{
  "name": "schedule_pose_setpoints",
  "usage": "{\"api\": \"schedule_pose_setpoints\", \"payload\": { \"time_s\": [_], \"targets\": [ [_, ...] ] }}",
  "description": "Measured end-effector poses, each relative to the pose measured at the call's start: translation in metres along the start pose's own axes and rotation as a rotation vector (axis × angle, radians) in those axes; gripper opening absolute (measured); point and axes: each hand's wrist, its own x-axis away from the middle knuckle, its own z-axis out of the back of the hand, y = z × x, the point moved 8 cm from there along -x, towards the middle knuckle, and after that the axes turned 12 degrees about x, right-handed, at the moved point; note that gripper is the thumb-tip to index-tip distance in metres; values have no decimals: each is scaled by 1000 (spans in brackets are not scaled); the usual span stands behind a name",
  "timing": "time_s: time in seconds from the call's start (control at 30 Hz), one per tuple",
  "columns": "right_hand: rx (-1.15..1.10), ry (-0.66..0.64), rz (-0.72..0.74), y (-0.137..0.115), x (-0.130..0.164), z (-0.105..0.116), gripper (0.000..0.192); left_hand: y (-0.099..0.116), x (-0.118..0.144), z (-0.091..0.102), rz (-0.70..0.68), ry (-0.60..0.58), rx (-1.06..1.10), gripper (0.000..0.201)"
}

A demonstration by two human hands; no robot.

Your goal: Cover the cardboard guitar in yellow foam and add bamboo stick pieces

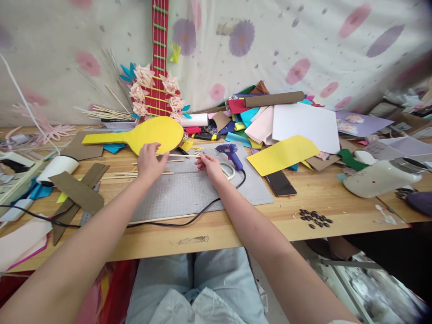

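Observation:
A thin wooden stick (184, 155) runs level between my two hands above the grey cutting mat (189, 191). My right hand (209, 166) pinches its right end between thumb and fingertips. At the other end, my left hand (151, 161) has its thumb and fingers around the stick, partly hiding it. Just behind my left hand lies a yellow guitar-shaped cutout (157, 132) with a long neck. More thin sticks (131, 174) rest on the mat beneath my left hand. A blue glue gun (231, 155) lies right of my right hand, near white-handled scissors (228, 172).
A black cord (202, 213) crosses the mat's front. To the right are a yellow sheet (283, 155), a phone (281, 183), dark beads (315, 218) and a white jar (381, 177). Cardboard strips (79, 193) lie left. A red flower-trimmed guitar (158, 90) leans behind.

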Motion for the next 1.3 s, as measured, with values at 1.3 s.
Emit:
{"api": "schedule_pose_setpoints", "payload": {
  "time_s": [1.3],
  "targets": [
    [1375, 216, 198, -63, 31, 47, 13, 41, 61, -33, -130, -53, -121, 31]
  ]
}}
